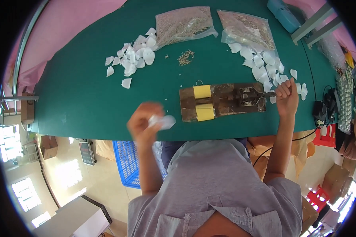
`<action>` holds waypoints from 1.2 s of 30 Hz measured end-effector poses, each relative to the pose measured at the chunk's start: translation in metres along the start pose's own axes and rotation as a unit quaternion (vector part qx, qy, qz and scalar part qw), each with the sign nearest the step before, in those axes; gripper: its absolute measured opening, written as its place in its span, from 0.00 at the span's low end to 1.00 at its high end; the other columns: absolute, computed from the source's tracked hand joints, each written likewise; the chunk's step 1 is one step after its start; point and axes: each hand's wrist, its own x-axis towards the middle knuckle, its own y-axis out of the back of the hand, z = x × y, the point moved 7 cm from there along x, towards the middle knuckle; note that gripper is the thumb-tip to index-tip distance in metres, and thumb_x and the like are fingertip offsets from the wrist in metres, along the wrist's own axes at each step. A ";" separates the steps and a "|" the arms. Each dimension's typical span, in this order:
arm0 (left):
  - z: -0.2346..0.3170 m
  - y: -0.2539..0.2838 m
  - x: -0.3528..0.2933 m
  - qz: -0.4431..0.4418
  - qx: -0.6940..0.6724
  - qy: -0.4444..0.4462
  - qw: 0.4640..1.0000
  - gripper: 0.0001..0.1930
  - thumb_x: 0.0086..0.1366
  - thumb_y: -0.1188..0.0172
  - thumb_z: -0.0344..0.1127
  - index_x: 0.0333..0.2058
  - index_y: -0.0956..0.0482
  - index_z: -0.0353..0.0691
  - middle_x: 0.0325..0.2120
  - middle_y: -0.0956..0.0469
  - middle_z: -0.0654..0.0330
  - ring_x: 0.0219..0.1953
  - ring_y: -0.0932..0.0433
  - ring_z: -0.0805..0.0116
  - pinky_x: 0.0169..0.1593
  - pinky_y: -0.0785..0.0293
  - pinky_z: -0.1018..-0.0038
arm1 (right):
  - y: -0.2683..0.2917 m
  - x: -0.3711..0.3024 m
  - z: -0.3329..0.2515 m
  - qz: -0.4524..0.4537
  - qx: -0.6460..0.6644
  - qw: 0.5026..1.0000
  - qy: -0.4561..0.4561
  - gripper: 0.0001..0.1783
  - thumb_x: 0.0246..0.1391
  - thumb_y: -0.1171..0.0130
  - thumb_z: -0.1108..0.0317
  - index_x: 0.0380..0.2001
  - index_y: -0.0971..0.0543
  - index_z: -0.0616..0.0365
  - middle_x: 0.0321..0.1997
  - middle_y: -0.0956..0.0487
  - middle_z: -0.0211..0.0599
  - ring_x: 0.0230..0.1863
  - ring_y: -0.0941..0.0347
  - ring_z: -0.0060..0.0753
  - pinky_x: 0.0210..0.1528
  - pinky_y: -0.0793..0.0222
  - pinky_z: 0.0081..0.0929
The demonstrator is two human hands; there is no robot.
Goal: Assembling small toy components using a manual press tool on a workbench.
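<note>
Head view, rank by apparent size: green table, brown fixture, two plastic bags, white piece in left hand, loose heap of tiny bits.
1. Green table
2. Brown fixture
3. Left bag, right bag: alike, unranked
4. White piece in left hand, loose heap: unsure; piece blurred, likely nearer camera

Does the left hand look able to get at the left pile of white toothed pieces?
Probably yes: nothing visible stands between the left hand and that pile, though the hand already holds a white piece.
</note>
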 end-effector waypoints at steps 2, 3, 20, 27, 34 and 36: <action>0.026 0.058 -0.024 -0.068 0.100 -0.006 0.993 0.13 0.50 0.27 0.33 0.30 0.21 0.34 0.32 0.21 0.55 0.36 0.23 0.61 0.44 0.25 0.64 | 0.003 -0.003 -0.005 0.014 -0.095 0.995 0.037 0.18 0.74 0.48 0.58 0.28 0.30 0.53 0.20 0.41 0.20 0.23 0.44 0.20 0.29 0.39 0.25; 0.036 0.086 -0.043 -0.061 0.108 0.074 0.989 0.12 0.50 0.27 0.31 0.30 0.21 0.35 0.30 0.22 0.56 0.35 0.24 0.65 0.42 0.27 0.68 | -0.001 -0.006 -0.009 0.061 -0.163 0.982 0.069 0.17 0.74 0.47 0.59 0.29 0.28 0.54 0.20 0.39 0.20 0.23 0.41 0.20 0.30 0.36 0.26; -0.080 0.252 -0.227 0.018 0.447 0.396 0.802 0.16 0.63 0.28 0.33 0.47 0.19 0.35 0.33 0.14 0.51 0.35 0.16 0.65 0.40 0.21 0.69 | -0.171 0.168 0.099 -0.194 -0.895 0.178 0.360 0.05 0.50 0.39 0.74 0.27 0.14 0.58 0.34 0.12 0.47 0.36 0.13 0.48 0.35 0.18 0.42; -0.093 0.247 -0.236 0.026 0.439 0.393 0.807 0.15 0.63 0.28 0.32 0.46 0.19 0.35 0.32 0.14 0.50 0.33 0.15 0.61 0.38 0.21 0.67 | -0.155 0.199 0.107 -0.169 -0.910 0.190 0.326 0.13 0.56 0.43 0.73 0.45 0.21 0.61 0.36 0.14 0.48 0.37 0.14 0.49 0.37 0.18 0.43; -0.115 0.235 -0.222 -0.004 0.447 0.368 0.816 0.13 0.65 0.31 0.31 0.46 0.19 0.35 0.34 0.14 0.51 0.37 0.14 0.61 0.42 0.20 0.67 | -0.161 0.185 0.108 -0.266 -0.892 0.167 0.326 0.20 0.58 0.46 0.72 0.55 0.25 0.60 0.42 0.15 0.46 0.40 0.15 0.50 0.39 0.19 0.43; -0.115 0.231 -0.216 -0.008 0.435 0.358 0.827 0.13 0.65 0.31 0.30 0.46 0.20 0.35 0.33 0.14 0.51 0.37 0.14 0.62 0.41 0.20 0.68 | -0.162 0.179 0.105 -0.249 -0.895 0.168 0.330 0.25 0.60 0.47 0.72 0.62 0.28 0.58 0.47 0.16 0.48 0.40 0.15 0.49 0.39 0.18 0.44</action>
